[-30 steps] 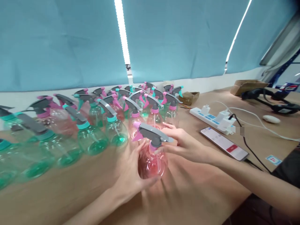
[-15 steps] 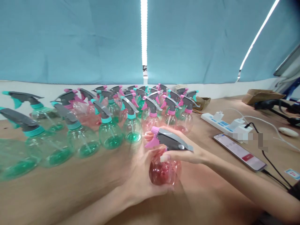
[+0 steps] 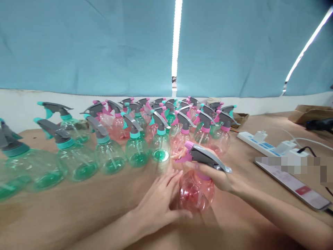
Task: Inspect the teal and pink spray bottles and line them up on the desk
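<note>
A clear pink spray bottle (image 3: 197,192) with a grey and pink trigger head stands upright in front of me. Round its neck, just under the head, my right hand (image 3: 221,175) is closed; some of its fingers are hidden behind the head. My left hand (image 3: 160,201) lies to the left of the bottle with fingers apart and thumb stretched along its lower side. Whether that thumb touches the bottle I cannot tell. Just beyond the hands is a row of similar bottles, among them a green spray bottle (image 3: 160,147) with a turquoise collar.
Several more green and pink spray bottles stand behind and to the left, such as a green one (image 3: 110,159). At right lie a white power strip (image 3: 256,144) with plugs, a phone (image 3: 291,184) and cables. Cardboard boxes (image 3: 307,114) sit farther back.
My left hand has loosened from round the bottle and its fingers have straightened. My right hand stays on the neck. The whole view has shifted, so the table's things appear farther right.
</note>
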Tool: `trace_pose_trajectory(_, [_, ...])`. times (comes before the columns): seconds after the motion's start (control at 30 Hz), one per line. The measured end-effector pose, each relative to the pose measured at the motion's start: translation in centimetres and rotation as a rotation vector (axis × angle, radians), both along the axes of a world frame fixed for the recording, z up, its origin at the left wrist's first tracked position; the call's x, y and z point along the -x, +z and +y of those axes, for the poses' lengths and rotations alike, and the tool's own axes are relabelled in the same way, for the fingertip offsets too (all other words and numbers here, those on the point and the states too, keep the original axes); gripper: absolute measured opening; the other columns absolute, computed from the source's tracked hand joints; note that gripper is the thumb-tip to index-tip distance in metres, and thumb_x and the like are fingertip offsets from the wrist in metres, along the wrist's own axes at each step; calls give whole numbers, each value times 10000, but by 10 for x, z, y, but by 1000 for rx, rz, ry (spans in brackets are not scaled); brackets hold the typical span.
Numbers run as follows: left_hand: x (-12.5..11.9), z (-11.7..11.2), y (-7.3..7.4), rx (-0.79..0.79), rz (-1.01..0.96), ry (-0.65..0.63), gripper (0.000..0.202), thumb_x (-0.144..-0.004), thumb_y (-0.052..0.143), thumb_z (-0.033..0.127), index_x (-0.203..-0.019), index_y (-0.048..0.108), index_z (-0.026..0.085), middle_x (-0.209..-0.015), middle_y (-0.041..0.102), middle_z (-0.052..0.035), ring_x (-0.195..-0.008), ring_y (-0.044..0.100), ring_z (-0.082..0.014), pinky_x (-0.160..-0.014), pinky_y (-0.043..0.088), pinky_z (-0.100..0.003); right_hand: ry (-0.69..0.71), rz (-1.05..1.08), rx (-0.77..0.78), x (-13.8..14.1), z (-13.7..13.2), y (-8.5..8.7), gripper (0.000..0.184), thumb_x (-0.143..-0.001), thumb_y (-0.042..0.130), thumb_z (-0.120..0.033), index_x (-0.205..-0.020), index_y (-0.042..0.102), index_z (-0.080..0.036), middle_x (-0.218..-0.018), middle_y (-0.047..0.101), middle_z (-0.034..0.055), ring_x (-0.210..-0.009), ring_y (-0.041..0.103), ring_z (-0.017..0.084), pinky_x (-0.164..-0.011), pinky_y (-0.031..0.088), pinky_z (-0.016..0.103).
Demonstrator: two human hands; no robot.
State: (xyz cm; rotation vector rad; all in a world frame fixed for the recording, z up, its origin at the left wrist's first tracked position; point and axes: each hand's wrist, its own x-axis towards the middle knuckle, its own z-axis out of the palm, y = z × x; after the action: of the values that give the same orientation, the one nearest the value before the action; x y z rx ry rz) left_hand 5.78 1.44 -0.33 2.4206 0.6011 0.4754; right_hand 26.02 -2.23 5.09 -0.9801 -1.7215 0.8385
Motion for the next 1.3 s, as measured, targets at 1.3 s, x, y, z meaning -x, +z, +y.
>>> trace_pose_trajectory(1.3, [20,5,-15,-370,205,124,490,-952,528,437,-1376,513,191,-1444,489,-140,-1301,459,-360,-1052,382,-537,-142,-34,-97,-17,10,3,338,-956,498,-439,-701,424,-228,-643,394,-43,-548,361,110,-529,327,268])
